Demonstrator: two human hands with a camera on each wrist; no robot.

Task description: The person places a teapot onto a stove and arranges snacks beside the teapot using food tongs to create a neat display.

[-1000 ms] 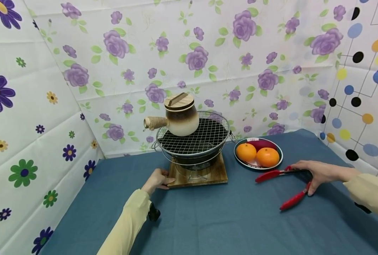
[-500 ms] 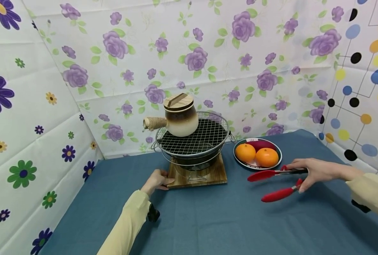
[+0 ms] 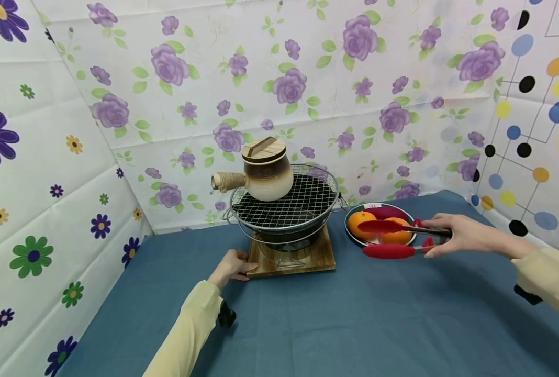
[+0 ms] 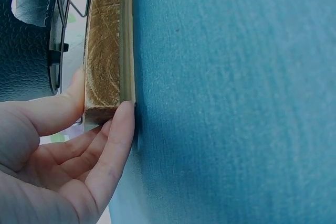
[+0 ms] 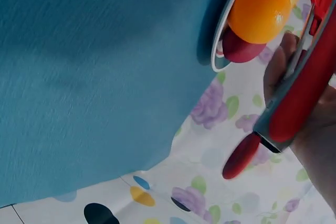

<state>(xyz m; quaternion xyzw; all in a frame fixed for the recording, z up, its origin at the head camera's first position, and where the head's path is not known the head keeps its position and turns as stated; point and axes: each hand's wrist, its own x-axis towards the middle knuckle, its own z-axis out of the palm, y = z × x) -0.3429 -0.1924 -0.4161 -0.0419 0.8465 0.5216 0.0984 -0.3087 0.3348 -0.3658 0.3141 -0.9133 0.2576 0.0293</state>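
Note:
My left hand [image 3: 232, 265] grips the near left corner of a wooden board [image 3: 303, 266]. In the left wrist view its thumb lies over the board's top and its fingers bear on the side and lower edge. On the board stands a round black tabletop grill with a wire grate [image 3: 308, 204]. My right hand [image 3: 465, 234] holds red-tipped tongs [image 3: 389, 251], their arms spread. The tongs overlap the near side of a plate [image 3: 348, 228] in the head view. The plate bears two oranges [image 3: 358, 222] and a smooth dark purple-red item [image 5: 242, 48], partly hidden behind the oranges.
A brown and cream clay pot [image 3: 268, 180] with a wooden lid and a wrapped side handle sits on the left part of the grate. A blue cloth [image 3: 336, 324] covers the table. Patterned sheets [image 3: 180, 125] rise behind and at both sides.
My right hand has raised the tongs and moved them left and away from me, to the plate; their arms have come closer together. My left hand stays at the board's corner.

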